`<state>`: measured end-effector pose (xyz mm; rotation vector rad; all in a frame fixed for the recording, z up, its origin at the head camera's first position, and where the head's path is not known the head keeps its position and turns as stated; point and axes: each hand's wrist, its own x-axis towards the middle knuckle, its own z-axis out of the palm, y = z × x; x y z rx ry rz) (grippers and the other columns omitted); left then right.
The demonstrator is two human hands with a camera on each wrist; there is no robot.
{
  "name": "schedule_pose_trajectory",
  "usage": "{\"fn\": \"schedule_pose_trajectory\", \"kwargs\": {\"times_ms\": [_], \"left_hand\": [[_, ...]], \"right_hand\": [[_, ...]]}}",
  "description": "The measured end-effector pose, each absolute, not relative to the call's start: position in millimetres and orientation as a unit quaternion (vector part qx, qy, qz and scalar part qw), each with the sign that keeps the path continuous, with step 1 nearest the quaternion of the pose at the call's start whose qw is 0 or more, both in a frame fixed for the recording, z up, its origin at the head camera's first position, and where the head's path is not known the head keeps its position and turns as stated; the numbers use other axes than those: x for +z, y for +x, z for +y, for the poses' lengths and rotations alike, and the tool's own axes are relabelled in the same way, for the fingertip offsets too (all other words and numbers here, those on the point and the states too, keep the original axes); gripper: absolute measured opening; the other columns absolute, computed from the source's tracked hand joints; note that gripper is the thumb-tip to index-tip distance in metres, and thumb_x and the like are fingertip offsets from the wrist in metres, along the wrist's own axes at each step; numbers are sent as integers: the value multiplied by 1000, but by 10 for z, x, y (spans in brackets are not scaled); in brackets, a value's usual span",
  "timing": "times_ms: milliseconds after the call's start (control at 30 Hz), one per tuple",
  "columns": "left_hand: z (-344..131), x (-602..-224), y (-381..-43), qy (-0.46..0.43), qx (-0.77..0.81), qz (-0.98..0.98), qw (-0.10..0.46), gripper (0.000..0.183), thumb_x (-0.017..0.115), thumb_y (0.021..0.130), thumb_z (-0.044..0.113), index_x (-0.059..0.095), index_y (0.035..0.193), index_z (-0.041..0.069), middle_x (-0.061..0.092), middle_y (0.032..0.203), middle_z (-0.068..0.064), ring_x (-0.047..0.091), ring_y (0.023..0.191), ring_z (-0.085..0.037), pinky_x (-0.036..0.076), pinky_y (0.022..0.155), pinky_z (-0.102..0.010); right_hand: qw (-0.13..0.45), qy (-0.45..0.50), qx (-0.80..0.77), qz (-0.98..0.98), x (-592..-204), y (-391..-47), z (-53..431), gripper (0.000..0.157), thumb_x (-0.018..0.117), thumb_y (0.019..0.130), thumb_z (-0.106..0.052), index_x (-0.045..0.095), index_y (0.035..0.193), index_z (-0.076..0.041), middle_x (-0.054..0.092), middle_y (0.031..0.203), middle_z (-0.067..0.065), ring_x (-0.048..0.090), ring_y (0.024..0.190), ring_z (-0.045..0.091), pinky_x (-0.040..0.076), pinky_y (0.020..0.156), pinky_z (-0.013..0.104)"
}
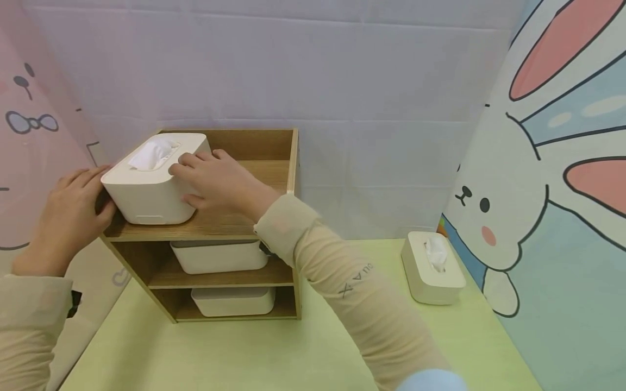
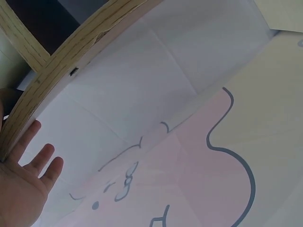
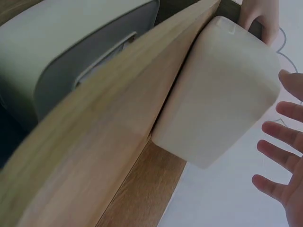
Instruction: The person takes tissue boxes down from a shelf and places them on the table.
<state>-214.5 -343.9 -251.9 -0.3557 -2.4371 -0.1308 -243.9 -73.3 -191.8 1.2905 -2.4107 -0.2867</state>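
A white tissue box (image 1: pixel 146 203) with a tissue standing out of its lid sits in the top left of a wooden shelf unit (image 1: pixel 220 231). My left hand (image 1: pixel 73 214) is at the box's left side, by the unit's side panel. In the left wrist view three fingers (image 2: pixel 52 165) lie extended along the panel's outer face. My right hand (image 1: pixel 220 182) is at the box's right side, overlapping it in the head view. The right wrist view shows its fingers (image 3: pixel 281 132) spread out, with a gap between them and the box (image 3: pixel 222 94).
Below, similar white boxes stand on the middle (image 1: pixel 220 258) and bottom shelves (image 1: pixel 233 303). Another tissue box (image 1: pixel 432 288) stands on the green table (image 1: pixel 342 347) at the right. Cloth printed with a rabbit (image 1: pixel 508 233) hangs at the right side, and a pale curtain (image 1: pixel 371 108) behind.
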Motion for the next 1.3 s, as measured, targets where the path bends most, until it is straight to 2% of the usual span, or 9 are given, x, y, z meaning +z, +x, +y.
{"fn": "schedule_pose_trajectory", "kwargs": {"times_ms": [533, 733, 867, 1100, 1300], "left_hand": [[-3433, -2509, -2149, -135, -52, -934, 328, 56, 59, 76, -1, 43, 130, -7, 47, 128, -28, 38, 116, -47, 26, 104, -56], [-3461, -2511, -2143, -132, -49, -935, 325, 57, 59, 76, -1, 42, 131, -7, 47, 129, -28, 37, 117, -47, 25, 104, -56], [-3469, -2515, -2134, -130, -47, -935, 326, 59, 58, 76, -1, 41, 132, -6, 46, 130, -28, 37, 117, -47, 25, 105, -56], [-3475, -2513, -2128, -131, -48, -936, 324, 59, 60, 76, -2, 41, 132, -6, 46, 128, -29, 37, 116, -48, 23, 108, -54], [-3472, -2513, -2138, -134, -51, -933, 329, 59, 60, 75, -2, 42, 131, -6, 47, 126, -30, 38, 115, -48, 24, 108, -54]], "right_hand": [[176, 458, -98, -866, -2048, -2407, -992, 56, 34, 93, -50, 24, 143, -25, 27, 148, -5, 31, 135, 13, 35, 106, 33], [186, 458, -93, -864, -2071, -2381, -1054, 58, 33, 93, -51, 23, 143, -24, 29, 148, -5, 31, 135, 12, 34, 107, 31], [163, 453, -86, -872, -2057, -2380, -1090, 59, 31, 93, -52, 19, 144, -24, 26, 149, -6, 25, 138, 10, 31, 109, 32], [117, 437, -81, -888, -2061, -2376, -1154, 65, 27, 92, -54, 8, 147, -24, 9, 154, -10, 9, 142, 11, 21, 115, 35], [115, 430, -73, -892, -2086, -2383, -1171, 66, 27, 92, -55, 6, 147, -24, 8, 155, -9, 9, 143, 11, 19, 115, 35]]}}
